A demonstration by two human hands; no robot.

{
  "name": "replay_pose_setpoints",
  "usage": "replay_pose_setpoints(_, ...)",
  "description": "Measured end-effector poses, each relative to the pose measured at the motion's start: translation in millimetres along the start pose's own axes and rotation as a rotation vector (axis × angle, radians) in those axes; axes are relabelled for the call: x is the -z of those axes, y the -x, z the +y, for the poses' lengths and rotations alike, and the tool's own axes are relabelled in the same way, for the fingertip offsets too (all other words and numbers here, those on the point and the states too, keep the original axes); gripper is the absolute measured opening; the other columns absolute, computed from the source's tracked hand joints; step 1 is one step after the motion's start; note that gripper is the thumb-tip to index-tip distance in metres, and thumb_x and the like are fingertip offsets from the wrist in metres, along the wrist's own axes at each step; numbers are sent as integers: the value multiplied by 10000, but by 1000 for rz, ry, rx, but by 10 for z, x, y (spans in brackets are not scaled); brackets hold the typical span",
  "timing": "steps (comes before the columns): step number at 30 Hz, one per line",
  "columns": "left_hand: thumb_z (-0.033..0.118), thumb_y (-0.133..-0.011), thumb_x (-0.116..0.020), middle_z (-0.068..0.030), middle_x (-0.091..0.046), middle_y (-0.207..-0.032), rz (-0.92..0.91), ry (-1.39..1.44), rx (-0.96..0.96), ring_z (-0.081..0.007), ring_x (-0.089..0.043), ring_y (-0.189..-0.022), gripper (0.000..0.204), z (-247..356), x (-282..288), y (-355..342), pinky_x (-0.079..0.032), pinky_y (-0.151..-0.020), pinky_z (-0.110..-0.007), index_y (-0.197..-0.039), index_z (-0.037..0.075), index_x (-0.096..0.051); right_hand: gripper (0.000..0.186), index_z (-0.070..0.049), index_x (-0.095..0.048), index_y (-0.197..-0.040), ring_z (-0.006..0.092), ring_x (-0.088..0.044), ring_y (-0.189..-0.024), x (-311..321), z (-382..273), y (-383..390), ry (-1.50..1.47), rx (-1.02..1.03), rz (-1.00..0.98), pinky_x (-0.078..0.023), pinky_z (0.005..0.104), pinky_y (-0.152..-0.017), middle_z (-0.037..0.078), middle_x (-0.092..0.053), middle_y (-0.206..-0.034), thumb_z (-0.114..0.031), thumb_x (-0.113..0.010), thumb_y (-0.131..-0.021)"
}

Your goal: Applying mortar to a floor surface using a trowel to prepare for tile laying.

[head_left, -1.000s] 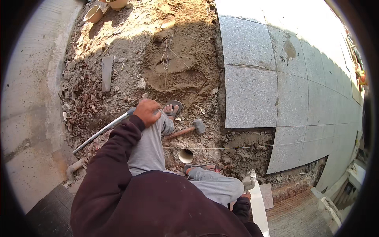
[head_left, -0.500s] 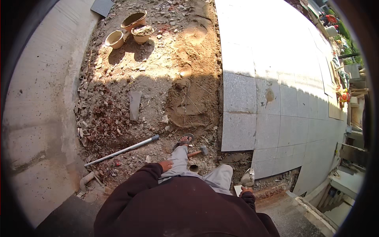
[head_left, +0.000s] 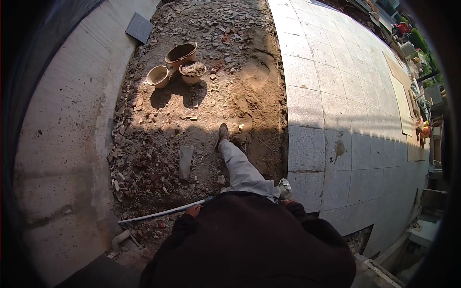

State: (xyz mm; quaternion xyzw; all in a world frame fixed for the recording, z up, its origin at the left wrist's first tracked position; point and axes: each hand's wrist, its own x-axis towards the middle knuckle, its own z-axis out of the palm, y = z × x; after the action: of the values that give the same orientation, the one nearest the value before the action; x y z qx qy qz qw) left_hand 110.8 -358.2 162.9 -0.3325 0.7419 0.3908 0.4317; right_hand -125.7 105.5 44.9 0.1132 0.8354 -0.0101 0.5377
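Forward of where it was a second ago, our leg (head_left: 245, 169) now stretches toward the 3 tubs (head_left: 193, 80) on the rubble (head_left: 225, 79). Our right hand (head_left: 287, 202) is closed on the trowel (head_left: 285, 189), as far as the sleeve lets us see, near the paving tiles (head_left: 306, 149); our left hand (head_left: 193, 210) overlaps the pole (head_left: 163, 213) in view, its fingers too dark for us to tell their state

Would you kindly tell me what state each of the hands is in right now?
Left hand: no held thing shows; open or closed cannot be told.
Right hand: closed, holding a trowel.
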Motion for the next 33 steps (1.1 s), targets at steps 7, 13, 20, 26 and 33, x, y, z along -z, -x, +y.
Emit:
replay_pose_setpoints(7,336,-769,-425,-129,-521,-990,118,297,-31,-239,-500,-914,390,429,2008,-600,-386,-772,-335,-1037,63,-502,450,-202,-477,-1086,246,-453,-1037,1032,-2013,-561,347,234,-54,-361,347,-851,50,-482,-1119,-425,-487,-695)
replay_pose_setpoints(13,269,-765,-456,-130,-544,-945,476,520,-157,-256,-515,-894,334,1393,3709,-1051,-399,-752,-326,-1015,54,-506,430,-109,-544,-984,288,-494,-949,2334,-3665,-338,75,282,92,-386,356,-800,134,-539,-993,-401,-540,-668)
replay_pose_setpoints(20,211,-746,-470,-124,-565,-889,657,558,-87,-241,-545,-830,265,1393,4157,-1290,-415,-723,-314,-936,41,-544,436,46,-540,-888,260,-573,-685,3637,-5478,-243,-198,309,-20,-440,352,-570,157,-578,-781,-317,-621,-659)
replay_pose_setpoints(26,238,-687,-475,-141,-581,-807,502,945,346,-267,-551,-748,277,188,3582,-1680,-425,-702,-340,-833,26,-579,142,-21,-488,-719,188,-423,-368,3998,-6972,-336,-410,315,-186,-314,329,-324,74,-445,-501,-99,-604,-693)
replay_pose_setpoints(33,255,-742,-419,-134,-521,-624,441,111,20,-253,-546,-687,258,666,3390,-2084,-413,-606,-369,-807,43,-551,211,-30,-461,-785,195,-453,-395,4277,-8512,-417,-307,325,-123,-363,334,-355,71,-454,-503,-117,-621,-678)
